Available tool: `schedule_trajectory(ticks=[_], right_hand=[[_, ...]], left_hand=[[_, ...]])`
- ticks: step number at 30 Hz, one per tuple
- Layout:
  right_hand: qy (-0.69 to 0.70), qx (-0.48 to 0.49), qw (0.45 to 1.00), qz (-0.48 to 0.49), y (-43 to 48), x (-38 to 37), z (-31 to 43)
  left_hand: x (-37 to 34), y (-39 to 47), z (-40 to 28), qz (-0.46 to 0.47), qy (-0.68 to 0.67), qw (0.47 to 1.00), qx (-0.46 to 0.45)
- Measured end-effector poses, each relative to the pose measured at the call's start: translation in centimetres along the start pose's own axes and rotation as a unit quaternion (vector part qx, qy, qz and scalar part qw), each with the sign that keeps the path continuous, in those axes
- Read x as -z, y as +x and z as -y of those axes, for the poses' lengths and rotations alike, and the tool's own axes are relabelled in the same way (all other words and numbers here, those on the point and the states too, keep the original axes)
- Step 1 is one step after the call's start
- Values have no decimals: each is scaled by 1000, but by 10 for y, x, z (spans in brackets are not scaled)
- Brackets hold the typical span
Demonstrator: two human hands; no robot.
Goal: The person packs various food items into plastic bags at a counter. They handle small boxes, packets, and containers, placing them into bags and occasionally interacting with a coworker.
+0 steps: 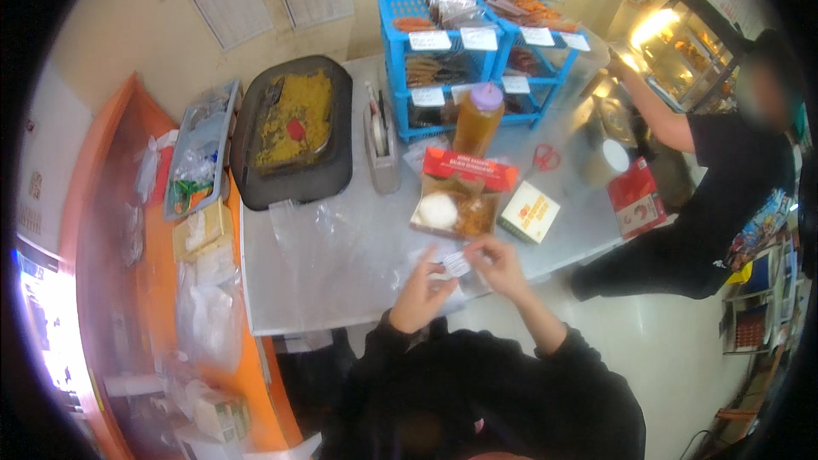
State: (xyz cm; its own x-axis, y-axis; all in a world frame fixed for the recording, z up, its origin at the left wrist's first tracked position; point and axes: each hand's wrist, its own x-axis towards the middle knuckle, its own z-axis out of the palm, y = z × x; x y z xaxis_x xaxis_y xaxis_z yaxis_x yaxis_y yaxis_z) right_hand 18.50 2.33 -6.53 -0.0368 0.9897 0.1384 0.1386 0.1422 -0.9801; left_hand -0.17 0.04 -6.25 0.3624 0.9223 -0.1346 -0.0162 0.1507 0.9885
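A small white printed label is between my two hands at the front edge of the steel table. The fingertips of my right hand pinch its right side. My left hand is at its left side, fingers curled around a small white piece; its exact grip is blurred. Just beyond lies an open cardboard meal box with a red lid flap, holding white rice and a brown shredded or fried food. A small white and green box is right of it.
Behind stand a squeeze bottle, blue plastic racks of packets, a tape dispenser and red-handled scissors. A dark tray with yellow food is at left. A co-worker reaches towards a lit display at right.
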Motion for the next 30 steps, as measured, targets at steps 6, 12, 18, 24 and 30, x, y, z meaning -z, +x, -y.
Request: schedule_trajectory(ticks=[6,12,18,24,30], right_hand=[[-477,-48,868,-127,65,71,-20],[-502,17,833,-231,103,48,-38],[-471,95,826,-294,106,62,-41],[-385,-148,879,-239,104,80,-45],[596,-226,759,133,98,76,-45]], left_hand=[[31,155,5,-270,332,872,-236],[7,218,12,-315,170,918,-172],[47,202,7,-167,71,963,-200],[75,180,12,-37,155,966,-201],[69,138,12,-5,317,927,-198]])
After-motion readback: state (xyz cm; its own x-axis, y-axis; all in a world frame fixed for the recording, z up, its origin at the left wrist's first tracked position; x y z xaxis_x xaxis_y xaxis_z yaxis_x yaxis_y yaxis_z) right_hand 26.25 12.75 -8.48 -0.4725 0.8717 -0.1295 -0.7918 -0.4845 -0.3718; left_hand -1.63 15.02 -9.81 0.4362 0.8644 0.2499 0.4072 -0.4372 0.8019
